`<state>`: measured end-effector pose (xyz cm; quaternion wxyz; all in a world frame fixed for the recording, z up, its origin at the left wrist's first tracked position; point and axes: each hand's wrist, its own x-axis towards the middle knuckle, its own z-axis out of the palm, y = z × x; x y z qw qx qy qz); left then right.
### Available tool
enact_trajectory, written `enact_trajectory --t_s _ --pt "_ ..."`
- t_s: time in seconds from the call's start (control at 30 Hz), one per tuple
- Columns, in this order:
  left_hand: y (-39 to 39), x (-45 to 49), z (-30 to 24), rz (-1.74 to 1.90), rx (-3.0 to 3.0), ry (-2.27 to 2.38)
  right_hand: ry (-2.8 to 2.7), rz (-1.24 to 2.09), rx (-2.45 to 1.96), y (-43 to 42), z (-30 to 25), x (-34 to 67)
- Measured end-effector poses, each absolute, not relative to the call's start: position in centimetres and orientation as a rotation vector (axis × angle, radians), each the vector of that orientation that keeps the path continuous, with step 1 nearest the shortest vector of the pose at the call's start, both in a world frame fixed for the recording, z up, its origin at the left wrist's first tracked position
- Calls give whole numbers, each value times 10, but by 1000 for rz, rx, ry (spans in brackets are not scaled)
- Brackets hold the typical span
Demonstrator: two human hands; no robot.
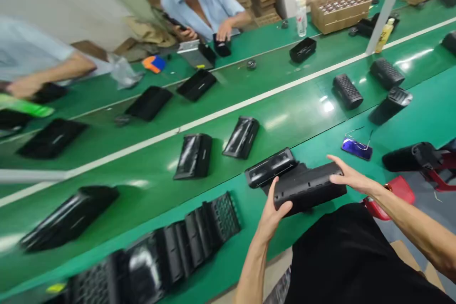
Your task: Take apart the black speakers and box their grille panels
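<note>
A long black plastic housing point(309, 185) is held level between my two hands, just above the near edge of the green bench. My left hand point(272, 209) grips its left end, thumb along the near side. At the opposite end, my right hand point(347, 176) clasps it with the thumb on top and the fingers behind. Right behind it lies another black housing point(271, 167) with a glossy face. To the left, a row of black housings point(178, 251) stands side by side along the bench, some with a honeycomb-patterned face.
Several black housings, such as one glossy unit point(194, 156), lie on the green belt point(142, 199). A phone point(356, 148) with glasses on it sits on my right. Across the line, a person in a light blue shirt point(210, 4) handles a dark part. A white post point(388, 9) rises at right.
</note>
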<state>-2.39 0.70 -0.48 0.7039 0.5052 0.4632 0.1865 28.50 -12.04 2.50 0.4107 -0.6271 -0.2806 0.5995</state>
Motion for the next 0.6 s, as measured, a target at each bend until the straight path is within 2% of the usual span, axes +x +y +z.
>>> enact_trajectory --t_s 0.23,0.43,0.6 --pt "7 -8 -14 444 987 1098 -662 1487 -1603 -134 26 277" --pt "9 -23 -16 416 993 1022 -361 1789 -1495 -130 25 277" --pt "12 -20 -12 471 1063 1050 -323 1676 -1468 -139 24 267"
